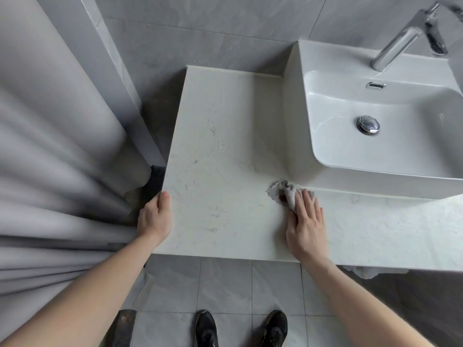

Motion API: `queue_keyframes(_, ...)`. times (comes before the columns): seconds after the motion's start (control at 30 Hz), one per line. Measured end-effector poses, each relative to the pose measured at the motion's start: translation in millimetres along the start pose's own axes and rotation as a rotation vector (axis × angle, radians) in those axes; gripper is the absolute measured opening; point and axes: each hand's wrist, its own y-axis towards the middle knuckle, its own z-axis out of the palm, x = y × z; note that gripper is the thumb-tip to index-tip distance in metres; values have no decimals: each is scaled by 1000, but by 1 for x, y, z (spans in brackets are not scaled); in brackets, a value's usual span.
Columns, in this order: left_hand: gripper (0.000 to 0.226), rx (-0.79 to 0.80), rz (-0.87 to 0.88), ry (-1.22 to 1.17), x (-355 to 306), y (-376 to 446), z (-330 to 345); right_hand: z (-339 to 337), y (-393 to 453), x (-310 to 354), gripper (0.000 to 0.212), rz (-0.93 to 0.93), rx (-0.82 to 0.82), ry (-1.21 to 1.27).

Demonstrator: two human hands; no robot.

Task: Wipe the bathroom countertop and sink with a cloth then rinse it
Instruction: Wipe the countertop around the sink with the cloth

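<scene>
right hand (pixel 306 221) flat, fingers straight, pressing grey cloth (pixel 283 192) on table (pixel 220 156) beside sink (pixel 325 78); left hand (pixel 155 219) grips table's left edge.

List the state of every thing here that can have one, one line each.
cloth: bunched, pressed flat on the countertop beside the sink
right hand: fingers straight, on the cloth
left hand: grip on the countertop's left edge
faucet: no water running
sink drain plug: cannot tell if closed
curtain: gathered at the left
</scene>
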Motion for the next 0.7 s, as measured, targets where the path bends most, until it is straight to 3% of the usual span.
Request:
queue_keyframes(0.1,62,5,-28,-16,2,1,0,11,5,24,60,108,-2,-14)
queue_keyframes(0.17,62,9,-35,-33,3,1,0,24,9,55,59,72,11,5)
queue_keyframes(0.4,64,-21,-54,-79,-1,0,1,65,-16,151,58,-526,213,13)
queue_keyframes(0.6,67,-14,-23,-98,-1,1,1,60,-51,137,67,-780,358,39)
queue_keyframes(0.7,66,-7,-21,-81,1,1,1,44,-56,104,74,-748,352,71)
